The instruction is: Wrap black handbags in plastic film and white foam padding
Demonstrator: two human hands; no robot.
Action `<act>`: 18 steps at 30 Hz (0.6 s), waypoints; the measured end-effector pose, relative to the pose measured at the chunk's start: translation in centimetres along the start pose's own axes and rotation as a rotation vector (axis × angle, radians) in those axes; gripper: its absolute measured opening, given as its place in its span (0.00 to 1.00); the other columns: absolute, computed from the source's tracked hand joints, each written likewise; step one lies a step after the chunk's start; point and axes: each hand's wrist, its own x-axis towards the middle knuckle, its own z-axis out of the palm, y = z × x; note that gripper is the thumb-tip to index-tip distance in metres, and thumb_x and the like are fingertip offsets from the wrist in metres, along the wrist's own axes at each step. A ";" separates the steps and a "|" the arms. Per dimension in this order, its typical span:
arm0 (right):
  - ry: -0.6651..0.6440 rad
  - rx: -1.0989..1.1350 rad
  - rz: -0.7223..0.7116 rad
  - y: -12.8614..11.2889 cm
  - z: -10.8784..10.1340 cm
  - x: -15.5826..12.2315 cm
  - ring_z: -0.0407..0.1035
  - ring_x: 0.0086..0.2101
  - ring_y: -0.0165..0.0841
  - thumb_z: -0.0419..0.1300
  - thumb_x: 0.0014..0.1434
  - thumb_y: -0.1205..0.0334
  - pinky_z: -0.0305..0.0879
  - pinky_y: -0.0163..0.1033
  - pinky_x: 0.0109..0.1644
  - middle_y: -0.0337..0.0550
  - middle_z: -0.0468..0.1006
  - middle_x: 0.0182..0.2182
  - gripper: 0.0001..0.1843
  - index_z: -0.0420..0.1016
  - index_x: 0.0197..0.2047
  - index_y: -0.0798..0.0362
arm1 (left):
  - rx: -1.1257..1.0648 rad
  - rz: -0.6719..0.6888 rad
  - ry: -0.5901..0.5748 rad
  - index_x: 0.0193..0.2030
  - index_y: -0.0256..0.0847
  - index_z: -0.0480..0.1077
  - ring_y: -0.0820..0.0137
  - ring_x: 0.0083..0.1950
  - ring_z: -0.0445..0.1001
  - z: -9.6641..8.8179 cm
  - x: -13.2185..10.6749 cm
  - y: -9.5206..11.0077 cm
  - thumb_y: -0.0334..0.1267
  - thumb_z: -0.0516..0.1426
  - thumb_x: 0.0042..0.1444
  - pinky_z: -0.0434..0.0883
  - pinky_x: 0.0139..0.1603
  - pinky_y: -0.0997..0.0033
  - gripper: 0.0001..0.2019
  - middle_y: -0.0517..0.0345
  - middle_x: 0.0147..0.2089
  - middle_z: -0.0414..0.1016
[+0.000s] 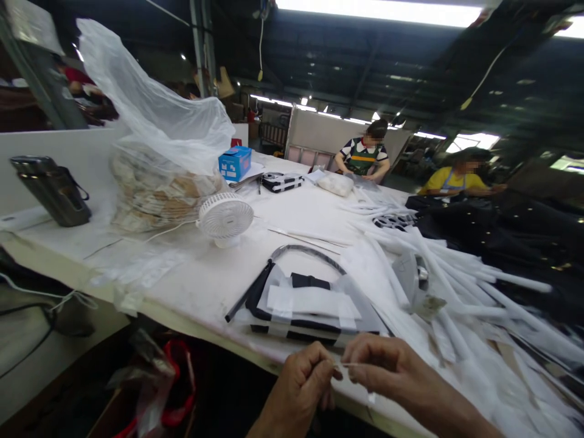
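Observation:
My left hand (301,383) and my right hand (387,368) meet at the near table edge, both pinched on a thin pale strip (347,365) stretched between their fingertips. Just beyond them lies a folded black-and-white striped garment (310,304) in a clear plastic bag, with a white paper slip on top. A black strap (249,292) lies along its left side.
A small white desk fan (225,218) stands mid-table beside a big clear bag of paper tags (155,182). Several white paper rolls (456,280) cover the right side. A dark flask (52,188) lies at left, a blue box (235,162) farther back. Two people work at the far end.

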 end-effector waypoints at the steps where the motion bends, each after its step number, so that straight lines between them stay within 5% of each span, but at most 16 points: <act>1: 0.004 0.089 -0.018 0.5 0.1 0.2 0.68 0.38 0.38 0.67 0.52 0.50 0.63 0.40 0.43 0.45 0.76 0.36 0.15 0.76 0.27 0.53 | -0.009 0.013 0.007 0.33 0.38 0.68 0.75 0.22 0.62 -0.1 0.0 -0.2 0.54 0.53 0.62 0.61 0.28 0.75 0.20 0.65 0.20 0.61; 5: 0.095 0.475 0.008 1.5 1.5 1.5 0.66 0.50 0.43 0.71 0.45 0.51 0.60 0.43 0.55 0.47 0.77 0.47 0.14 0.75 0.25 0.52 | -0.029 0.038 -0.019 0.33 0.37 0.69 0.73 0.24 0.67 -0.4 0.2 -0.7 0.55 0.54 0.61 0.65 0.32 0.73 0.20 0.62 0.20 0.65; 10: -0.067 0.813 -0.069 0.2 3.9 3.9 0.68 0.31 0.37 0.67 0.52 0.51 0.67 0.42 0.32 0.44 0.75 0.29 0.13 0.76 0.31 0.52 | -0.064 0.065 -0.022 0.34 0.37 0.69 0.73 0.24 0.67 -1.4 0.6 0.9 0.56 0.53 0.61 0.66 0.32 0.73 0.22 0.60 0.22 0.67; 14: -0.076 0.846 -0.072 -2.3 4.8 5.4 0.68 0.29 0.33 0.69 0.54 0.54 0.67 0.39 0.30 0.44 0.75 0.31 0.13 0.75 0.36 0.54 | 0.012 0.049 0.024 0.33 0.37 0.69 0.72 0.28 0.69 -3.3 0.2 3.9 0.52 0.52 0.64 0.66 0.37 0.72 0.19 0.60 0.25 0.69; 18: -0.032 0.809 -0.081 -4.8 4.5 7.8 0.62 0.21 0.23 0.71 0.53 0.56 0.65 0.33 0.28 0.37 0.73 0.25 0.15 0.76 0.38 0.56 | 0.392 0.108 0.093 0.37 0.41 0.72 0.68 0.39 0.71 -7.3 0.4 7.1 0.50 0.49 0.66 0.65 0.42 0.71 0.18 0.56 0.36 0.73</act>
